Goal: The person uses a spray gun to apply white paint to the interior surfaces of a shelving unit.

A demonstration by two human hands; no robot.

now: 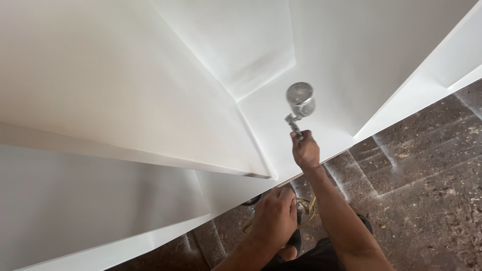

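Nearest to the camera, the left hand (275,216) is sitting low at about 6 o'clock, its fingers curled together around a yellowish hose (306,213). This hose is looping just beside the hand, toward 3 o'clock from it, above the dark rough floor (427,190). From the left hand, at about 1 o'clock, the right hand (305,150) is reaching forward with the arm stretched out. Its fingers are clamped on the handle of a metal spray gun (297,118), and the round shiny cup of the gun is standing at 12 o'clock from this hand. The spray gun is hanging in front of the white cabinet (125,100), near the inner corner where the white panels are meeting. At 9 o'clock from the hands, a white shelf edge is running across. Whether the trigger is pressed, I cannot tell.
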